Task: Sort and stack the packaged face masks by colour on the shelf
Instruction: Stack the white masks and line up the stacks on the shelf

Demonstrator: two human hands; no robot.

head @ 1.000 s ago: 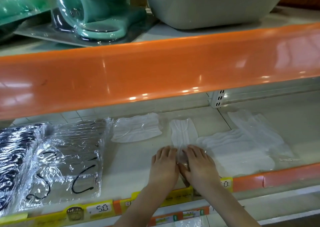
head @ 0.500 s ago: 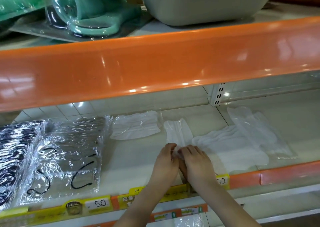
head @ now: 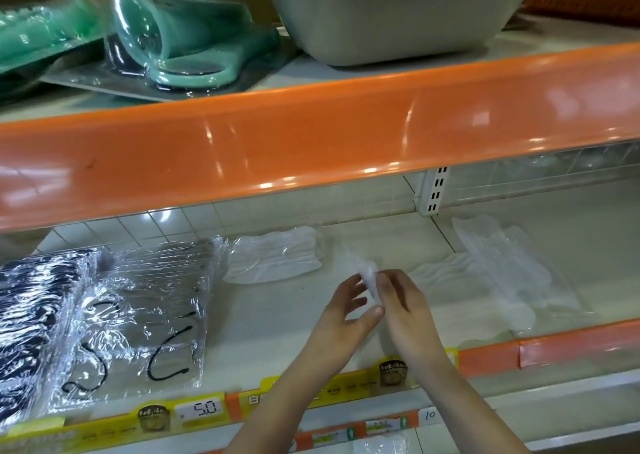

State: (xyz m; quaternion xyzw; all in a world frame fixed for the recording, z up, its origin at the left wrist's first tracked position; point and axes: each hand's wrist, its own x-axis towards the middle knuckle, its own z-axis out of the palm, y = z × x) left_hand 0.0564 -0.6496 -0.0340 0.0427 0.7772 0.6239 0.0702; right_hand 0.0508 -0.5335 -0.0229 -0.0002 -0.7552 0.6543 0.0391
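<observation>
Across the shelf white packaged masks are left scattered unstacked, while one mask is pinched between left hand and right hand.

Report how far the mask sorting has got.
Done: a wrapped stack of dark masks and a clear-wrapped stack sit at the left. In hand: both hands, left and right, hold one white mask above the shelf. Left: white masks lie loose, one behind, several overlapping at right.
</observation>
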